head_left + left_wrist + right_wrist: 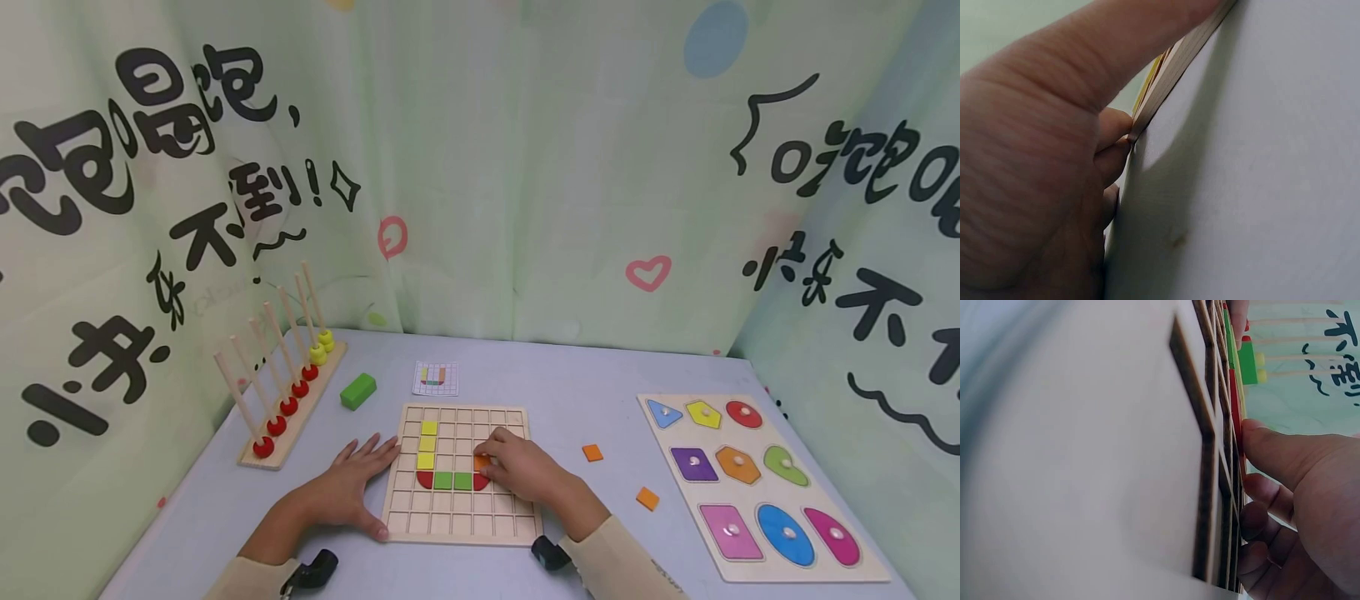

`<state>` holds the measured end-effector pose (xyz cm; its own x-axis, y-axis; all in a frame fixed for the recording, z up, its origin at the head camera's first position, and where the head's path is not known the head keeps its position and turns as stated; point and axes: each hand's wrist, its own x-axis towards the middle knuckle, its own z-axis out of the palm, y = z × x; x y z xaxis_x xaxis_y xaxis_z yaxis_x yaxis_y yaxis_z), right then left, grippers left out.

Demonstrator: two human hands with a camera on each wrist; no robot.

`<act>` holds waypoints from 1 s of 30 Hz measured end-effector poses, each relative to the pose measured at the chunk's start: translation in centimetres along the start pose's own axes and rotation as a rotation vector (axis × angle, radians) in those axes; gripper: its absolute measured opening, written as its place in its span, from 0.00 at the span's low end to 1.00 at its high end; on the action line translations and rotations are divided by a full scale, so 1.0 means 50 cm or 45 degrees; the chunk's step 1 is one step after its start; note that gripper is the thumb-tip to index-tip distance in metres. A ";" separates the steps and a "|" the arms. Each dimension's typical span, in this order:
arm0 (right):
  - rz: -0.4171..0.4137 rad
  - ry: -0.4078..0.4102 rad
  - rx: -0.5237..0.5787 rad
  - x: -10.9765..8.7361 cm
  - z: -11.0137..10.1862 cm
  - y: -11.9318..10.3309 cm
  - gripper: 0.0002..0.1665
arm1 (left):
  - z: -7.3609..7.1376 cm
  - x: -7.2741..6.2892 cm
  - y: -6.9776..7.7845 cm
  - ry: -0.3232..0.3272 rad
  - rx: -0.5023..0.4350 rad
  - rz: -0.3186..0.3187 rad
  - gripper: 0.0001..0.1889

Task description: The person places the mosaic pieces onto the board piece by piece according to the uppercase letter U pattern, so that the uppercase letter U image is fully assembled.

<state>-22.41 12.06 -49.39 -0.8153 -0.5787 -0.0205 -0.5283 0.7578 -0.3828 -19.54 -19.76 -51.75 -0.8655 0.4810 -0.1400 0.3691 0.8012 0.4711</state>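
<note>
A wooden grid board lies in front of me, with yellow square tiles, green square tiles and red rounded corner tiles set in a J-like shape. My right hand pinches an orange square tile over the cell just above the right red corner tile. In the right wrist view, the thumb reaches the board's surface and the other fingers curl beside it. Spread along the board's left edge, my left hand touches it with straight fingers; its thumb meets the edge in the left wrist view.
A small pattern card lies behind the board. Two loose orange tiles are to the right, then a shape puzzle board. At left stand a green block and a peg rack with red and yellow beads.
</note>
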 end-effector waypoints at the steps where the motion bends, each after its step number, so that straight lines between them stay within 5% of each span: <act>1: 0.001 0.001 -0.002 0.000 0.000 0.001 0.18 | 0.000 0.001 0.000 0.001 -0.001 -0.002 0.67; 15: -0.032 0.060 -0.003 -0.035 -0.031 0.016 0.19 | -0.001 0.001 0.001 -0.012 -0.050 -0.020 0.67; 30: 0.070 0.225 -0.117 -0.128 -0.059 0.121 0.17 | -0.002 -0.001 0.003 -0.008 -0.033 -0.008 0.67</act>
<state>-21.10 21.25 -48.84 -0.8680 -0.4802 0.1264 -0.4949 0.8158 -0.2994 -19.45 -19.70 -51.57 -0.8655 0.4784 -0.1486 0.3547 0.7947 0.4925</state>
